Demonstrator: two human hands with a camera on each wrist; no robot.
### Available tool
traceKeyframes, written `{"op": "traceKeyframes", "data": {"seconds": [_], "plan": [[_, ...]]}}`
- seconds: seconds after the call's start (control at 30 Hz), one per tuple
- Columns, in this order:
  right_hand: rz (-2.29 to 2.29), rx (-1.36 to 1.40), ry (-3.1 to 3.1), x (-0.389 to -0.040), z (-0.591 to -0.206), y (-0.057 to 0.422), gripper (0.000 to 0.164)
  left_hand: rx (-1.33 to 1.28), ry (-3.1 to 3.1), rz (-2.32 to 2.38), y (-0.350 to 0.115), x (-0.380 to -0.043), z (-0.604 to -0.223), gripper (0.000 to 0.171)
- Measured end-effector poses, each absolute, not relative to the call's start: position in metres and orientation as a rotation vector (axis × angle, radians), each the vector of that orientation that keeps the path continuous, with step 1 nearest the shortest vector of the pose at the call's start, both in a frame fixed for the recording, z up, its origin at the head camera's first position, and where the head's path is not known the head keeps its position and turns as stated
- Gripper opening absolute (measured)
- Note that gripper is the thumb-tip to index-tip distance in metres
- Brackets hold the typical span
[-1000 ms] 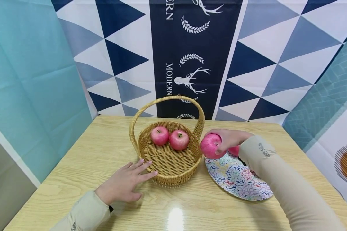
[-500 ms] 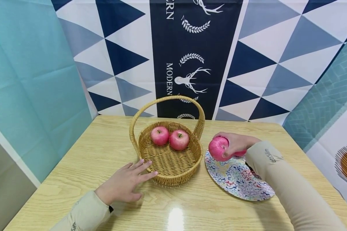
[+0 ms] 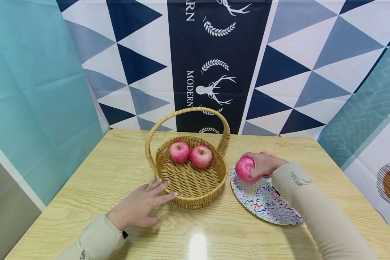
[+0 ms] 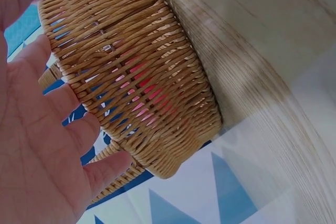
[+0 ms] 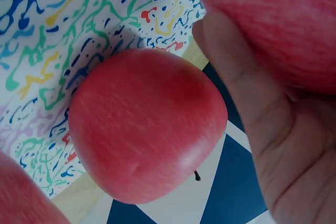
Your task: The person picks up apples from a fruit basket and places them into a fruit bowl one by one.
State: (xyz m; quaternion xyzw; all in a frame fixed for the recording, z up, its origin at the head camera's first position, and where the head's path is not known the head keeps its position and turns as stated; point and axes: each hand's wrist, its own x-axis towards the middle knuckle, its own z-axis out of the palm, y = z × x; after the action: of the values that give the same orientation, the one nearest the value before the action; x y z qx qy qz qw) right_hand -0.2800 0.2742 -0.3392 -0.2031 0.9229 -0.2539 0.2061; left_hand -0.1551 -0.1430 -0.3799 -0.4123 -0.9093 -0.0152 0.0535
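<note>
Holding a pink apple (image 3: 245,169) in the right hand (image 3: 262,164), just right of the wicker basket (image 3: 195,200), at the patterned plate (image 3: 263,207), with thumb and fingers curled round the fruit. Hard to tell: any contact between held fruit and plate. Farther right of the basket, on the plate, partly hidden by the same hand in the head view, a red apple (image 5: 147,124), and near it part of another red apple (image 5: 23,198). Touching the near left rim of the basket with the left hand (image 3: 141,206), fingers spread. Inside the basket, toward its back, two stemmed apples (image 3: 201,157) side by side. Beneath the basket, a wood desk (image 3: 117,162). Behind the basket, a wall cloth (image 3: 188,43) with MODERN readable on its dark strip, turned sideways beside a white deer head (image 3: 205,90), and, higher up, ERN, cut off. Right of the basket, on the right sleeve (image 3: 325,213), and left in front of it, on the left sleeve (image 3: 94,238), lettering too small to read surely
</note>
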Motion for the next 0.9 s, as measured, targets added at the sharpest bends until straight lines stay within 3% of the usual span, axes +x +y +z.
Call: {"op": "traceKeyframes", "data": {"seconds": [0.23, 0.9], "plan": [[-0.611, -0.648, 2.593, -0.279, -0.345, 0.270, 0.081, -1.270, -2.763, -0.060, -0.144, -0.155, -0.377, 0.071], [-0.648, -0.493, 2.586, -0.282, -0.348, 0.266, 0.069, -1.254, -2.773, -0.041, -0.144, -0.156, -0.378, 0.071]]}}
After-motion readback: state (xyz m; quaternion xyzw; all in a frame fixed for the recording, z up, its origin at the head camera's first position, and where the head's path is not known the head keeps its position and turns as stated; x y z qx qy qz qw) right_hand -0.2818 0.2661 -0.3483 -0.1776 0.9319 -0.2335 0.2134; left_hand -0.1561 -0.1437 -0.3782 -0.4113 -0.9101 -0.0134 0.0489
